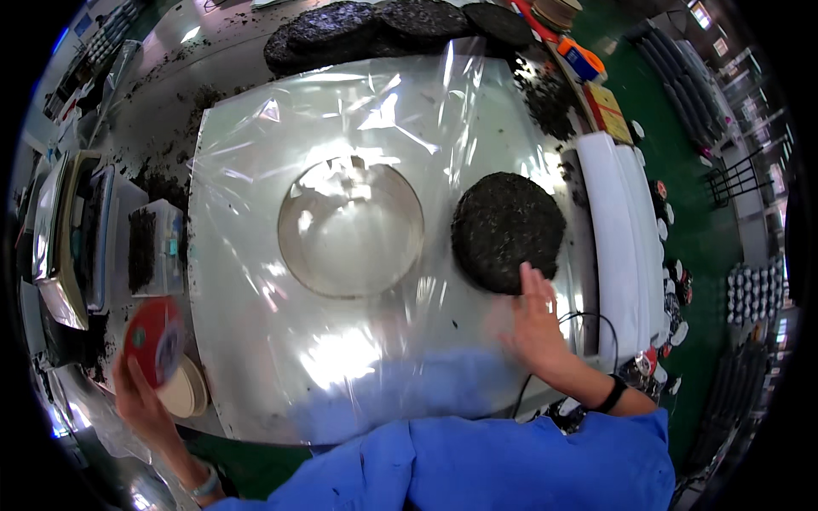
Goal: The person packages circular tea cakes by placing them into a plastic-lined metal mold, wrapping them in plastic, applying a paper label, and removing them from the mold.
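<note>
A dark round cake of pressed leaves or flakes (509, 230) lies on the right of a table covered with clear plastic film (247, 341). My right hand (538, 328) is open beside its near edge, fingertips overlapping the rim; whether they touch it I cannot tell. At the left, my left hand (143, 404) grips a red round label or disc (154, 339), blurred by motion. Pale beige round discs (185, 390) sit just right of that hand. To the left of the cake, a wide ring-shaped form (285, 247) shows at the film, pale inside.
More dark cakes (341, 34) line the far edge, with dark crumbs (545, 98) scattered near them. White folded sheets (618, 238) stand at the right, below a yellow box (607, 111) and an orange-blue tape dispenser (582, 61). Clear bins (166, 251) occupy the left; a black cable (613, 328) loops near my right wrist.
</note>
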Demonstrator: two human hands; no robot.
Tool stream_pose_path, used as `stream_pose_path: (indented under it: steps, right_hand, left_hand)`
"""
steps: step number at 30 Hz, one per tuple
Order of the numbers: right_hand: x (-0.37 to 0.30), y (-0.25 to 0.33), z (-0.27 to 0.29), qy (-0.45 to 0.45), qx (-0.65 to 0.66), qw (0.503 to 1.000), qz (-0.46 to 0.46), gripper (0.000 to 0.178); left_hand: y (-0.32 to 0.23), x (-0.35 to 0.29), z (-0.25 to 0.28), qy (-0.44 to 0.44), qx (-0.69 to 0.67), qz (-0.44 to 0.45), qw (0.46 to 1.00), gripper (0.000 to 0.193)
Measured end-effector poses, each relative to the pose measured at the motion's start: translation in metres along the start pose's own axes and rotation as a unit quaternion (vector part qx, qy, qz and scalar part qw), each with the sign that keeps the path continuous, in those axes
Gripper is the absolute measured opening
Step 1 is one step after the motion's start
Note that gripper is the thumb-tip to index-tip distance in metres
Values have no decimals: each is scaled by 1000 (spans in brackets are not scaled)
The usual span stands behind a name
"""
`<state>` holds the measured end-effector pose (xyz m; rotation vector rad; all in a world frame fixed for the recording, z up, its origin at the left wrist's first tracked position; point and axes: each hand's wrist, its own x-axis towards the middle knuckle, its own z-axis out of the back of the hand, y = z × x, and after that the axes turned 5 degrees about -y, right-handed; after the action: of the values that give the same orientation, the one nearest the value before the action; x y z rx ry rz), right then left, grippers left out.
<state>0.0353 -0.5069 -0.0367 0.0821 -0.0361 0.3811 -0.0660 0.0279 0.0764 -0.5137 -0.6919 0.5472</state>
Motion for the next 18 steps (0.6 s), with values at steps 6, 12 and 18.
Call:
stream_pose_path:
  steps: [6,12,18]
  right_hand:
    - [31,-18,18,-99,20,994,40,94]
    - [45,-62,27,16,114,992,45,82]
    - [69,-40,78,-234,145,961,-13,39]
  left_hand:
    - [-138,8,-96,61,-218,-376,899,25]
    - [-105,-35,-210,197,-140,-415,877,38]
    - [-110,-27,-196,312,-169,-351,866,29]
